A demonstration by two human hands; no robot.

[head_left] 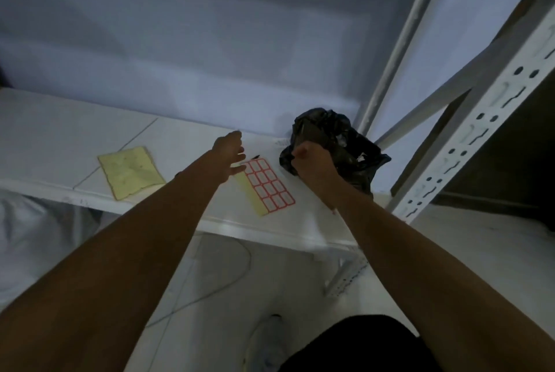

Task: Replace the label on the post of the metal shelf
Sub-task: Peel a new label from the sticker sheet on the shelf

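Your left hand (pixel 229 155) spreads relaxed fingers over the far-left corner of the flat, red-bordered label sheet (pixel 270 188); your right hand (pixel 310 161) clenches a crinkled black plastic bag (pixel 342 140) beside the perforated metal post (pixel 468 137).

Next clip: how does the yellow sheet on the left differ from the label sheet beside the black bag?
The yellow sheet is plain, creased and ragged-edged; the label sheet carries a grid of red-bordered white labels with a yellow strip along one side. The yellow sheet lies apart from both hands; the left hand reaches over the label sheet's far corner. Both lie flat on the white ledge.
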